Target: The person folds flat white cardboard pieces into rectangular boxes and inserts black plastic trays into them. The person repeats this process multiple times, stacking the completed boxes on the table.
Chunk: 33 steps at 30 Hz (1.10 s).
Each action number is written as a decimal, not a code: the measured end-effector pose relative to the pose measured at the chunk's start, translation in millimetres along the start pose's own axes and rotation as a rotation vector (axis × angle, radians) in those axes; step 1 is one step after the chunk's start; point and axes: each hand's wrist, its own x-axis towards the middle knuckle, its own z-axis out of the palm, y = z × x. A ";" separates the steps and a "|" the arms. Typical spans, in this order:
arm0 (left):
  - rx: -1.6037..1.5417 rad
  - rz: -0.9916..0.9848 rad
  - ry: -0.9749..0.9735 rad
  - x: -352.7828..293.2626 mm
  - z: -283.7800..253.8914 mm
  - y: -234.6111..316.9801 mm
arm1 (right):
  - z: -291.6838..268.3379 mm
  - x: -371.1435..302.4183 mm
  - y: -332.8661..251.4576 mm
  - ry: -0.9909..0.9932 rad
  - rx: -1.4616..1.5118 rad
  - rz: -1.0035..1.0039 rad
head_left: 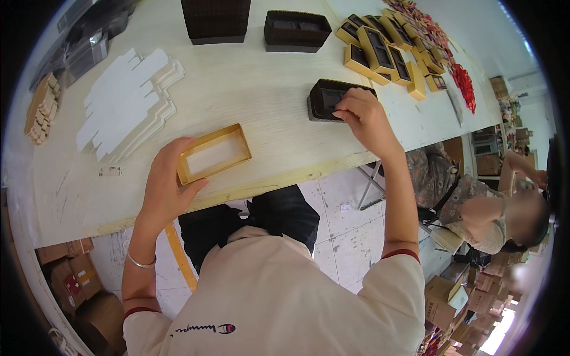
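My left hand [165,185] grips one end of an open gold cardboard box [242,142], with the thumb on its near side and the fingers along the far side. The box sits on the table close to the front edge, and its white bottom shows. Off to the right, my right hand [366,123] pinches the top of a stack of black plastic tray inserts [319,105]. Its fingertips are at the near rim of the top insert. How many inserts they hold is hidden.
Flat white box blanks [124,107] are piled at left. More black insert stacks [297,31] [215,21] stand at the back. Several gold boxes with black inserts [377,50] and red ribbon [463,89] lie far right. A seated person [481,216] is beyond the table's right edge.
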 end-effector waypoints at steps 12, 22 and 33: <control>-0.127 -0.025 -0.097 6.3 -3.3 -6.3 | -21.4 32.8 -25.2 0.521 -0.113 -0.149; -0.033 0.212 0.161 -2.6 -8.1 17.5 | 46.4 85.9 -114.1 -0.350 0.581 0.266; -0.314 0.003 0.164 0.9 -19.3 15.2 | 27.0 84.8 -96.9 -0.427 0.761 -0.070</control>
